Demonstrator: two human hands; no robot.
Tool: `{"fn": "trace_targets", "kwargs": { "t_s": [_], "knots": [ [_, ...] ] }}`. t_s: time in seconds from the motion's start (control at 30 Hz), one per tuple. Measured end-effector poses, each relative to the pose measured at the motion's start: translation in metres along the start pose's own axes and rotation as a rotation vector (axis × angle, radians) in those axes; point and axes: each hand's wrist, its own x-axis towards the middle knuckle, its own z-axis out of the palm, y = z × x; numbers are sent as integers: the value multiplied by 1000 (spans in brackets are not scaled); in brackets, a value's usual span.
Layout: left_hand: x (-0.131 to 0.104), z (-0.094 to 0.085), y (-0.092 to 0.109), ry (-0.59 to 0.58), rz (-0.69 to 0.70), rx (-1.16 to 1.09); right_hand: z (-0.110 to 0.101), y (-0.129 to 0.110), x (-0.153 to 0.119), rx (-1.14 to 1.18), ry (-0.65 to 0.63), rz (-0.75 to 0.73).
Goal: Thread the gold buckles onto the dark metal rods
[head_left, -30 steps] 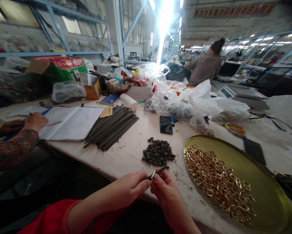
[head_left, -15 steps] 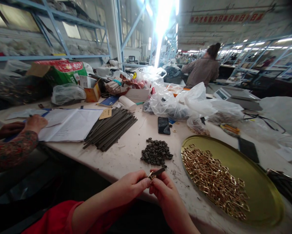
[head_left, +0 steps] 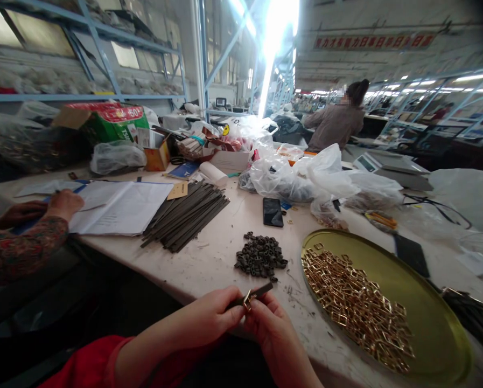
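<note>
A: Where is the pile of small loops (head_left: 260,256) vs. the tray (head_left: 427,307)?
B: On the table (head_left: 217,253), just left of the tray; buckles (head_left: 356,304) lie in the tray's left half.
A: And behind?
B: Phone (head_left: 273,211) behind the pile, plastic bags (head_left: 306,172) further back. Bundle of strips (head_left: 187,215) is left of the phone, w/ open papers (head_left: 120,207) left of the strips.
A: The hands?
B: Left hand (head_left: 212,318) and right hand (head_left: 265,323) meet at the near edge, in front of the pile.

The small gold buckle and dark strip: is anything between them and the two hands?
Nothing visible. The left hand and right hand both pinch the thin dark strip directly, with the small gold metal buckle on it between their fingertips. The pile of dark loops lies apart on the white table.
</note>
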Motion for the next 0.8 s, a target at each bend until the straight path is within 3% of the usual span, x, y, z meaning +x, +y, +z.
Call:
{"fn": "trace_targets", "kwargs": {
  "t_s": [0.3,0.5,0.8],
  "knots": [
    [14,2,-10,75,27,113,-9,4,11,-132,53,-50],
    [24,3,-16,109,-10,41,-10,4,19,-228,68,-66],
    [25,2,-13,106,-51,-103,-21,2,18,-617,179,-362]
  ]
}}
